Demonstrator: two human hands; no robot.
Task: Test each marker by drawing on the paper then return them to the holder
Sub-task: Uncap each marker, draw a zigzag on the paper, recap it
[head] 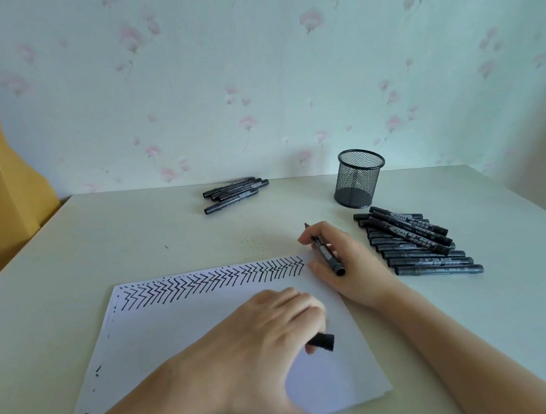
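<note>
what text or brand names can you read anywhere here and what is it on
"SOWA", only just legible, in an oval logo on two barrels atop the pile of markers.
"700", faint, on a lower barrel in that pile.
Other print on those barrels: too small to read.
Labels on the far group of markers: blurred.
Marker in the right hand: unreadable.

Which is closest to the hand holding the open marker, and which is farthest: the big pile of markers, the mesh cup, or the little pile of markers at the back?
From the right hand:
1. Big pile of markers, just to its right on the table.
2. Mesh cup, behind the hand, slightly right, near the wall.
3. Little pile of markers, far back and to the left.
</note>
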